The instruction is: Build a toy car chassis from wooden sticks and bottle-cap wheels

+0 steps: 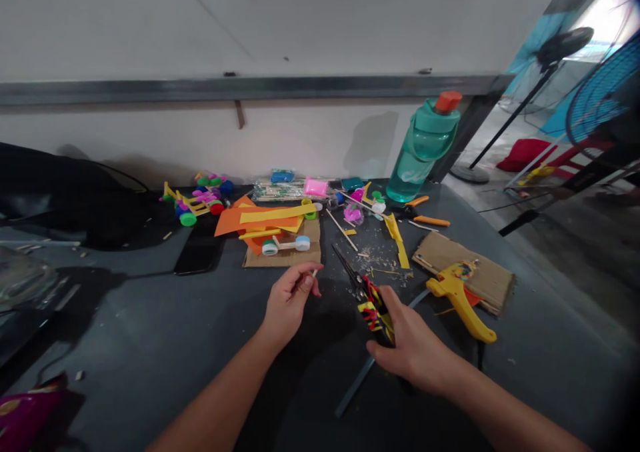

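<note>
My left hand (289,300) is closed in a pinch on a short, pale stick piece (315,273), of which only the tip shows. My right hand (413,342) is closed around the handles of dark-bladed scissors (370,302), wrapped in red, yellow and black. Their blades point away and left over the table. Just beyond my left hand, a stick axle with white and blue bottle-cap wheels (286,246) rests on a cardboard piece (260,260). A long thin stick (343,230) lies beyond the scissors.
A yellow glue gun (463,305) leans on cardboard (493,275) at right. Orange-handled pliers (430,221) and a teal bottle (423,152) stand behind. Orange and yellow strips (270,217), a phone (199,249) and small wheeled models (193,202) are at left; scraps (380,263) litter the middle.
</note>
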`<control>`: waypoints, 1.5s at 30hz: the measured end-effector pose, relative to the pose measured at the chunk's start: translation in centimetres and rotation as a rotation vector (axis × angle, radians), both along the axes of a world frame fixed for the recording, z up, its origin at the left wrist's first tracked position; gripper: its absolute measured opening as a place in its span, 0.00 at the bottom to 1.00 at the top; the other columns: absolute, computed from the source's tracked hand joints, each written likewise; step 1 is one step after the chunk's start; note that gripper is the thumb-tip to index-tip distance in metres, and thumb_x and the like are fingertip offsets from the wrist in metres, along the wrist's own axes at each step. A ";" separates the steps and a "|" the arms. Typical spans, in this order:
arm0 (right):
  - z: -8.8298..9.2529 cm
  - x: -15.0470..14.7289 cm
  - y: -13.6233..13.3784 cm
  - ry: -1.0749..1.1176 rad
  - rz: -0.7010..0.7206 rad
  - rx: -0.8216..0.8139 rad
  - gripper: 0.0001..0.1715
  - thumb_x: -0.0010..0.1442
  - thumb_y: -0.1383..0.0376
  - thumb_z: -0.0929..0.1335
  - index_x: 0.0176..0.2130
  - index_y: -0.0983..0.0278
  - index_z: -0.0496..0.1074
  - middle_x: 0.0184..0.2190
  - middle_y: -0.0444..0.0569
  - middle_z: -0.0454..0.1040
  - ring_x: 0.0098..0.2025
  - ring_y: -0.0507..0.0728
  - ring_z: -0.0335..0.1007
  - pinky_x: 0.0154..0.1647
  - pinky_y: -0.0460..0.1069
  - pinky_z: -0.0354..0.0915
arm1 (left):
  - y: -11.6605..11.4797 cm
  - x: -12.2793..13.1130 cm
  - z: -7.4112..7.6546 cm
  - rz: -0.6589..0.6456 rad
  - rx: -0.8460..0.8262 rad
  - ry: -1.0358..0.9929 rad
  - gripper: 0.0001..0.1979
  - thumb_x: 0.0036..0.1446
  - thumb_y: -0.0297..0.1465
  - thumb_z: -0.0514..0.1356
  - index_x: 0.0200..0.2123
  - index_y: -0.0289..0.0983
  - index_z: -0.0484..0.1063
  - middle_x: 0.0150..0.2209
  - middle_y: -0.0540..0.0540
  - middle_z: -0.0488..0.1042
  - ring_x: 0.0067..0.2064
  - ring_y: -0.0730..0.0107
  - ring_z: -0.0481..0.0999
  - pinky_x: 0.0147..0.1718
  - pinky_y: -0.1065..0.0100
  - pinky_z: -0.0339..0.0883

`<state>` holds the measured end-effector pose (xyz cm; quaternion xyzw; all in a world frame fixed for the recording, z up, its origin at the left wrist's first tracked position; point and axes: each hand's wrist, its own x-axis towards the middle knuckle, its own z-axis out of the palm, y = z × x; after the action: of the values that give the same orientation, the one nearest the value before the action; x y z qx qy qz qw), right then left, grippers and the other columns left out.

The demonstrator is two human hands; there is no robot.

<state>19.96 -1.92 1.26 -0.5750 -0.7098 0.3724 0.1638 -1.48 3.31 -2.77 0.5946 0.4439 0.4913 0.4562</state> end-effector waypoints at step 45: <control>0.2 -0.9 -0.8 -0.143 0.070 0.039 0.25 0.45 0.65 0.65 0.45 0.62 0.57 0.34 0.48 0.69 0.32 0.58 0.68 0.30 0.49 0.56 | 0.4 0.5 0.8 0.083 -0.386 -0.776 0.07 0.47 0.24 0.66 0.30 0.36 0.71 0.28 0.52 0.74 0.30 0.77 0.74 0.31 0.74 0.72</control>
<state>19.03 -2.71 1.50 -0.5717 -0.7464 0.3223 0.1107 -0.96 3.73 -1.96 0.2515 0.3466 0.6043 0.6719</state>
